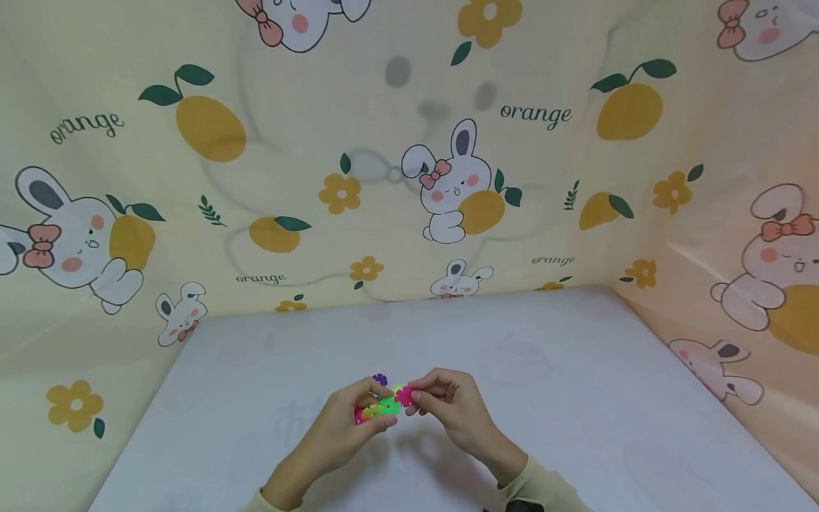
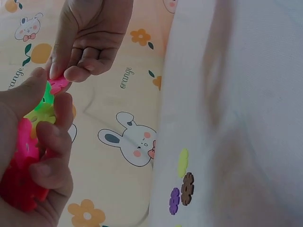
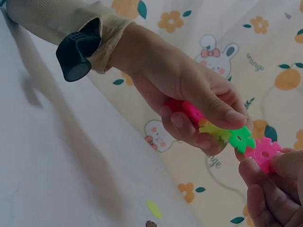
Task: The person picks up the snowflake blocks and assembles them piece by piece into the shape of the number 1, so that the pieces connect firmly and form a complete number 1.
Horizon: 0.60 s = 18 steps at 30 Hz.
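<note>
My left hand [image 1: 342,423] grips a row of notched plastic snowflake discs in the head view. In the right wrist view the row runs from a red disc [image 3: 174,104] through pink and yellow [image 3: 214,130] to a green disc [image 3: 241,138]. My right hand [image 1: 461,412] pinches a pink snowflake disc [image 3: 264,153] between thumb and fingers. That pink disc's edge meets the green one. Fingers of the left hand hide parts of the row. Both hands are held over the white tabletop [image 1: 576,398].
On the table beyond the hands lie a purple disc [image 2: 174,201], a brown disc [image 2: 188,188] and a yellow disc [image 2: 182,163]. A cloth [image 1: 397,235] printed with rabbits and oranges stands behind the table and along its sides. A dark wrist device [image 3: 75,56] sits at the left sleeve.
</note>
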### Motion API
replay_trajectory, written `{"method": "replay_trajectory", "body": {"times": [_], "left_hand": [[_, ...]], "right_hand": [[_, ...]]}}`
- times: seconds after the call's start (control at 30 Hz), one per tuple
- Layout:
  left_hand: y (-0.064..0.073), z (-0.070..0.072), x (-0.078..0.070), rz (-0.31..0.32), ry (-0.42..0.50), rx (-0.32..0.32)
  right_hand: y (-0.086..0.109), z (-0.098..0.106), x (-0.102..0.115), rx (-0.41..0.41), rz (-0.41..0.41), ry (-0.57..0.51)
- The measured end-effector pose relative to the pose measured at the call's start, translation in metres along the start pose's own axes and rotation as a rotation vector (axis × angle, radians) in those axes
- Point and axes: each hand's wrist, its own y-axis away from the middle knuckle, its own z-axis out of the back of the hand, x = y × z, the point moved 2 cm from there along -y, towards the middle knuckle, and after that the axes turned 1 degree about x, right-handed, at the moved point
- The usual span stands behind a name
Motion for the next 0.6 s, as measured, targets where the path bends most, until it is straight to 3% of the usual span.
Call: {"method": "replay_trajectory", "body": {"times": [0.6], "left_hand": [[-0.0021, -0.0011, 0.0024, -0.025, 0.091, 0.029]], "right_hand": [[0.0018, -0.0047, 0.0005, -0.032, -0.032, -0.019]]}}
